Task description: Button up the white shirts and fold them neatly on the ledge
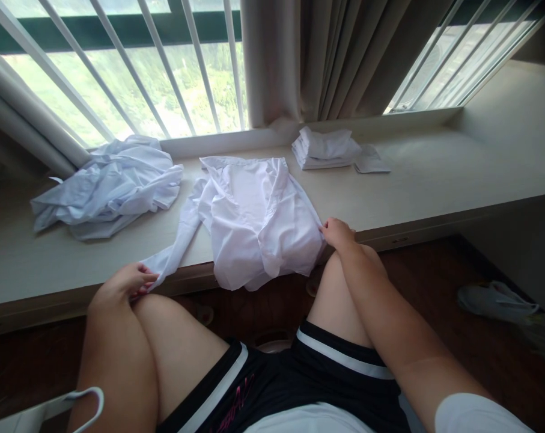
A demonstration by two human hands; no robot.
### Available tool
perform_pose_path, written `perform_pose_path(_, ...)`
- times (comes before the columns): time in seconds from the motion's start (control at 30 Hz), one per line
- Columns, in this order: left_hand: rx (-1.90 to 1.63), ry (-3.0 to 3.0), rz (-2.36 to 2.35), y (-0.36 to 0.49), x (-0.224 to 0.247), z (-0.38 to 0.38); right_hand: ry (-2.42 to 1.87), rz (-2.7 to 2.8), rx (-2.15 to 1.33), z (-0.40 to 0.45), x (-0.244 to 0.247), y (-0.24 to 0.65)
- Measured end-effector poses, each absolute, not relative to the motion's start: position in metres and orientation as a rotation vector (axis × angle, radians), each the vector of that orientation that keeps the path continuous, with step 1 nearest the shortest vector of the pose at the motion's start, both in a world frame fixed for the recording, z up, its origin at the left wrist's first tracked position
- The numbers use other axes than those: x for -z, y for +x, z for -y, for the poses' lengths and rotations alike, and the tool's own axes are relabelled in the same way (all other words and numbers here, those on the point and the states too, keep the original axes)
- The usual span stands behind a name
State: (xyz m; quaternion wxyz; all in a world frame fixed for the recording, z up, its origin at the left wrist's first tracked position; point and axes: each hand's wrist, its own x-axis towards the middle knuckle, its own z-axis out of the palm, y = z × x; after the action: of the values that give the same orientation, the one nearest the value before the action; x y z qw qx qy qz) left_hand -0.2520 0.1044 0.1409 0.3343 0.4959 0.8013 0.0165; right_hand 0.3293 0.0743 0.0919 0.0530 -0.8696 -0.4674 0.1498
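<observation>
A white shirt lies spread in front of me, its collar end toward the window and its near end hanging over the edge of the ledge. My left hand is closed on the end of its left sleeve, which stretches out to the left. On the other side my right hand pinches the shirt's right edge near the front of the ledge. A crumpled heap of white cloth rests to the left. Folded white cloths are stacked at the back right, with a small flat white piece beside them.
Barred windows and grey curtains stand behind the ledge. My bare knees are against its front edge. A light-coloured shoe is on the dark floor at the right. A white chair part shows at the lower left.
</observation>
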Motion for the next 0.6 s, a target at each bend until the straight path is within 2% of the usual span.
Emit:
perform_pose_path(0.2, 0.127, 1.261, -1.831, -0.217, -0.132, -0.113, -2.662, 1.304, -0.417, -0.079, -0.093, 0.348)
perform_pose_path(0.33, 0.138, 1.271, -1.930, -0.214, -0.141, -0.124, -2.632, 1.273, -0.384, -0.078, -0.097, 0.348)
perform_pose_path(0.5, 0.003, 1.160, -1.958, -0.199, -0.144, -0.144, -2.477, 1.368, -0.144, -0.081, -0.105, 0.326)
perform_pose_path(0.6, -0.015, 1.364, -2.010, -0.172, -0.148, -0.156, -2.314, 1.490, -0.167, -0.086, -0.109, 0.304)
